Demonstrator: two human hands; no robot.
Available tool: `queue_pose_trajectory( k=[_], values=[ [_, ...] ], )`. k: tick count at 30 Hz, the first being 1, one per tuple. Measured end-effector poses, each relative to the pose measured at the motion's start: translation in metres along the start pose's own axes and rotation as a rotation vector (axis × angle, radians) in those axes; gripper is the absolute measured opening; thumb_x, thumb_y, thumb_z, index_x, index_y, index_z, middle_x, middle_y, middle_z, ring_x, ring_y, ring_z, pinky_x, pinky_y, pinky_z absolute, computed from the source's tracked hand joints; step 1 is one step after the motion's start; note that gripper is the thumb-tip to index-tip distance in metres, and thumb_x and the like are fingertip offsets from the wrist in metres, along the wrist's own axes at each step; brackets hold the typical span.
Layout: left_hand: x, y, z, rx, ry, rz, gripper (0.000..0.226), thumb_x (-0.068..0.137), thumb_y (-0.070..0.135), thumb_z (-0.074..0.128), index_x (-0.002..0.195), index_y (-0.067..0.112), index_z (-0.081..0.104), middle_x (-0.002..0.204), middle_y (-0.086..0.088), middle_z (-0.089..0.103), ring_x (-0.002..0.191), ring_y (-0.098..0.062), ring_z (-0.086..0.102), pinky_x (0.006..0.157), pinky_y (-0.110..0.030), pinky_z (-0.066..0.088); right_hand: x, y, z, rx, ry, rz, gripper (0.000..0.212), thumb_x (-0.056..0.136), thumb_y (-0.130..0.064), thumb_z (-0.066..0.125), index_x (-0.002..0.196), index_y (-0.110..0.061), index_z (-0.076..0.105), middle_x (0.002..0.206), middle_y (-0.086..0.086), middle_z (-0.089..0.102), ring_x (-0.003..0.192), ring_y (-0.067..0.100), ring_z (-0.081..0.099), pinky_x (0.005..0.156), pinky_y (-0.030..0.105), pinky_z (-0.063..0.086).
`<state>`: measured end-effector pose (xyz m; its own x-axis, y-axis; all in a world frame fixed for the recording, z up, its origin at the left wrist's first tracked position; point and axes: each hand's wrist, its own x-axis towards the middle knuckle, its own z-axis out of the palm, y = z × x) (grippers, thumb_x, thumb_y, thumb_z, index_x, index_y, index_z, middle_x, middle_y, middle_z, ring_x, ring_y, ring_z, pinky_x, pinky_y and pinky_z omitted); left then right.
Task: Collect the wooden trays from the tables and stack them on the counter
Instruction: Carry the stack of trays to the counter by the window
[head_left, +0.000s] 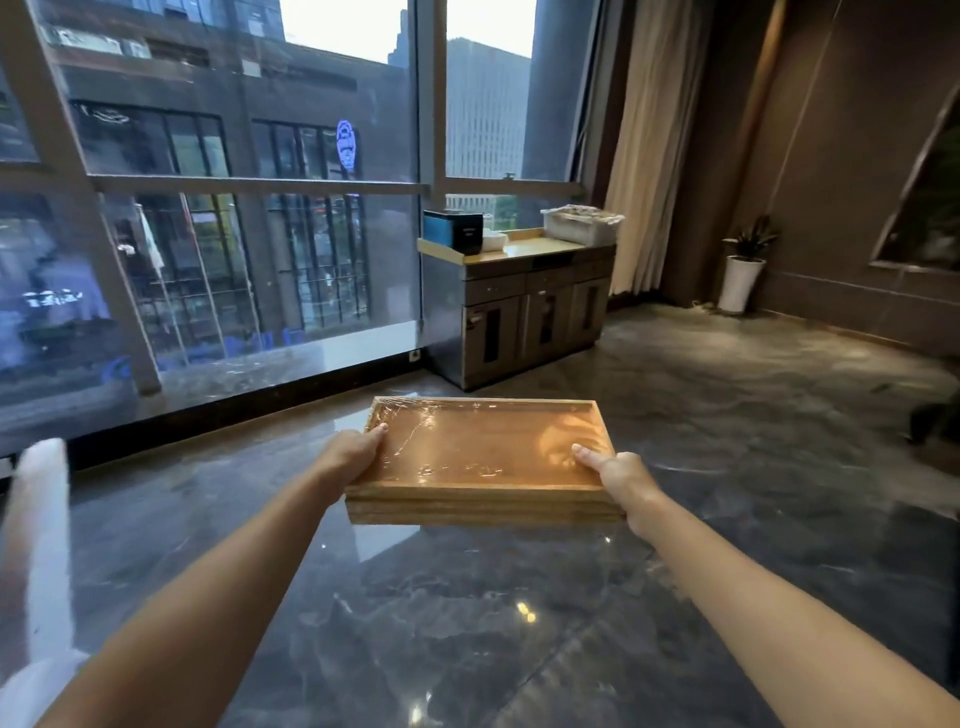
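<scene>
Left hand (349, 457), right hand (621, 475): fingers clamp opposite ends of wooden trays (485, 457), thumbs on rims.

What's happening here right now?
A person carries a stack of wooden trays, the top one wrapped in plastic film, with the left hand and right hand gripping its short ends. The stack is in the air above the floor. A counter stands ahead by the window.

The shiny grey stone floor (675, 415) lies open up to the brown bench with cupboard doors (530, 312). On the bench top, a black and blue box (453, 231) fills the left end and a white tub (579, 224) fills the right end. Bare wood shows between them.
</scene>
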<state>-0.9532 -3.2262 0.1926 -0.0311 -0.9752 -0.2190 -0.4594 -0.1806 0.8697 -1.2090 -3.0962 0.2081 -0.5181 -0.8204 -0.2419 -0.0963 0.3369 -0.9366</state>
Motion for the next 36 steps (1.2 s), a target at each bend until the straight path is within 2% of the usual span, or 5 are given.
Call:
queue_pose_trajectory(
  k=[8, 13, 17, 24, 36],
  values=[
    [0.16, 0.092, 0.077, 0.02, -0.007, -0.004, 0.05, 0.093, 0.036, 0.049, 0.112, -0.009, 0.061, 0.119, -0.026, 0.064, 0.106, -0.037, 0.062, 0.097, -0.041, 0.046, 0.181, -0.052, -0.025, 0.023, 0.048, 0.037, 0.05, 0.087, -0.03, 0.061, 0.121, 0.006, 0.054, 0.103, 0.012, 0.056, 0.095, 0.026, 0.053, 0.099, 0.04, 0.044],
    [0.256, 0.132, 0.146, 0.065, -0.023, -0.018, 0.049, 0.094, 0.034, 0.047, 0.114, -0.01, 0.06, 0.121, -0.025, 0.062, 0.112, -0.038, 0.059, 0.096, -0.04, 0.045, 0.308, -0.056, -0.043, 0.004, 0.049, 0.052, 0.05, 0.087, -0.032, 0.061, 0.12, 0.005, 0.056, 0.105, 0.013, 0.06, 0.098, 0.026, 0.056, 0.086, 0.034, 0.042],
    [0.34, 0.162, 0.207, 0.083, -0.05, -0.037, 0.041, 0.095, 0.033, 0.044, 0.091, -0.002, 0.064, 0.1, -0.022, 0.061, 0.079, -0.027, 0.055, 0.076, -0.031, 0.038, 0.423, -0.06, -0.061, -0.029, 0.033, 0.056, 0.053, 0.085, -0.035, 0.062, 0.12, 0.005, 0.056, 0.109, 0.013, 0.061, 0.099, 0.026, 0.055, 0.081, 0.031, 0.038],
    [0.497, 0.269, 0.288, 0.075, -0.019, -0.021, 0.038, 0.096, 0.032, 0.043, 0.101, -0.001, 0.061, 0.094, -0.014, 0.054, 0.075, -0.023, 0.051, 0.055, -0.027, 0.034, 0.63, -0.124, -0.097, -0.074, -0.012, 0.03, 0.053, 0.087, -0.036, 0.06, 0.122, 0.004, 0.054, 0.113, 0.014, 0.06, 0.096, 0.023, 0.051, 0.08, 0.03, 0.035],
    [0.816, 0.385, 0.385, 0.077, 0.003, -0.023, 0.05, 0.094, 0.037, 0.047, 0.109, -0.008, 0.062, 0.097, -0.018, 0.061, 0.085, -0.027, 0.056, 0.076, -0.031, 0.039, 0.961, -0.203, -0.077, -0.032, -0.026, 0.057, 0.051, 0.089, -0.033, 0.057, 0.125, 0.003, 0.049, 0.104, 0.008, 0.05, 0.096, 0.021, 0.045, 0.082, 0.032, 0.034]
  ],
)
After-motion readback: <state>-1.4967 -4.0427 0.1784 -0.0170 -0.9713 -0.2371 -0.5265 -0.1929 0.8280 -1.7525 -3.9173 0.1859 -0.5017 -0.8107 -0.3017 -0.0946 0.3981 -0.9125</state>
